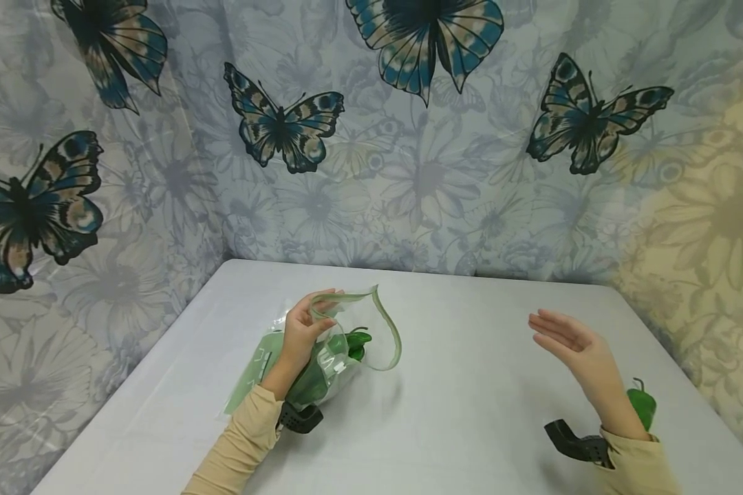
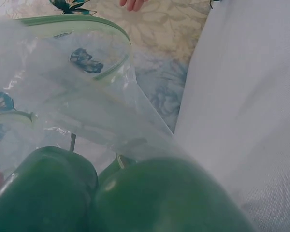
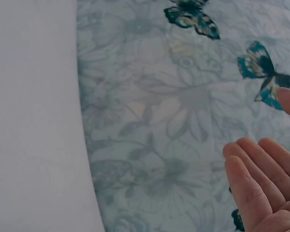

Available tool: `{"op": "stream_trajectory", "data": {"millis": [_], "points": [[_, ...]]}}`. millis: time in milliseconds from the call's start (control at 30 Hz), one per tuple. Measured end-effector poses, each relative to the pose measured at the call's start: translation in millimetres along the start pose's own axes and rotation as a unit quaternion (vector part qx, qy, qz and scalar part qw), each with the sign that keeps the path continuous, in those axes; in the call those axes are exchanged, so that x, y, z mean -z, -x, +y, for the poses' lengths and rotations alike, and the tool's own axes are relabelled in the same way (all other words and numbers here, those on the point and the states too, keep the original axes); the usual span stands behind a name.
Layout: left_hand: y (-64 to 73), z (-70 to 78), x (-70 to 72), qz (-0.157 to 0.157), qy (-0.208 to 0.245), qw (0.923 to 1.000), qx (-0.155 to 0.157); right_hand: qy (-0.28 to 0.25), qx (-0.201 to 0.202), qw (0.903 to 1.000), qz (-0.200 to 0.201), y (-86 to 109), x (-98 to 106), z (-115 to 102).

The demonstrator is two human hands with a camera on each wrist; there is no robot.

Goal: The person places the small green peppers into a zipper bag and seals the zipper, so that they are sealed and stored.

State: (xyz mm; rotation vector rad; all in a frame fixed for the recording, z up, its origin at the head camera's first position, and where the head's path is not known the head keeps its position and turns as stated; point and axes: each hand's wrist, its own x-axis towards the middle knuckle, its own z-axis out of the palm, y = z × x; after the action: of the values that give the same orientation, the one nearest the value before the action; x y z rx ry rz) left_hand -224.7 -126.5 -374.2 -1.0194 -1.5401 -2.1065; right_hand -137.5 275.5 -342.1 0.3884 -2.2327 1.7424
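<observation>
My left hand (image 1: 303,328) grips the rim of a clear zip bag (image 1: 389,323) with a green band along its gaping mouth. Inside it lie green bell peppers (image 1: 357,344); the left wrist view shows two large ones, the nearer pepper (image 2: 159,198) and another pepper (image 2: 46,186), with part of a third behind them. Over the right side of the table, my right hand (image 1: 572,344) is raised, holding nothing, its fingers extended. Partly hidden behind the right wrist, another green bell pepper (image 1: 642,404) stands on the table, stem up.
The white table (image 1: 458,399) reaches back to a butterfly-patterned cloth (image 1: 421,179), which also hangs along both sides. A black wrist mount (image 1: 300,418) is on the left wrist and a similar mount (image 1: 576,445) on the right.
</observation>
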Motion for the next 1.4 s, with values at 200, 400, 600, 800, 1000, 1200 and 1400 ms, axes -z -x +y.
{"op": "stream_trajectory", "data": {"millis": [200, 400, 600, 800, 1000, 1200, 1400], "points": [[0.8, -0.6, -0.2, -0.002, -0.002, 1.0000, 0.000, -0.008, -0.027, 0.9968, 0.075, 2.1, 34.7, 7.9], [0.5, -1.4, -0.9, -0.006, -0.001, 1.0000, 0.001, -0.036, -0.058, 0.9890, 0.132, 10.6, 71.6, 22.4], [2.1, -1.1, 0.2, -0.008, -0.009, 0.9999, 0.000, -0.095, -0.064, 0.9798, 0.164, 16.9, 91.9, 27.6], [2.0, -0.1, -0.5, -0.017, -0.008, 0.9998, 0.010, -0.064, -0.108, 0.9725, 0.196, 20.4, 103.0, 26.7], [1.8, -0.8, -0.3, -0.022, -0.007, 0.9997, 0.007, 0.078, -0.186, 0.9537, 0.223, 30.5, 117.9, 32.6], [0.8, -1.5, 0.6, -0.019, -0.004, 0.9998, 0.003, 0.145, -0.222, 0.9350, 0.236, 42.0, 132.3, 39.4], [0.3, -1.7, 0.3, -0.024, 0.002, 0.9997, 0.005, 0.222, -0.234, 0.9268, 0.192, 42.8, 140.8, 44.3]]}}
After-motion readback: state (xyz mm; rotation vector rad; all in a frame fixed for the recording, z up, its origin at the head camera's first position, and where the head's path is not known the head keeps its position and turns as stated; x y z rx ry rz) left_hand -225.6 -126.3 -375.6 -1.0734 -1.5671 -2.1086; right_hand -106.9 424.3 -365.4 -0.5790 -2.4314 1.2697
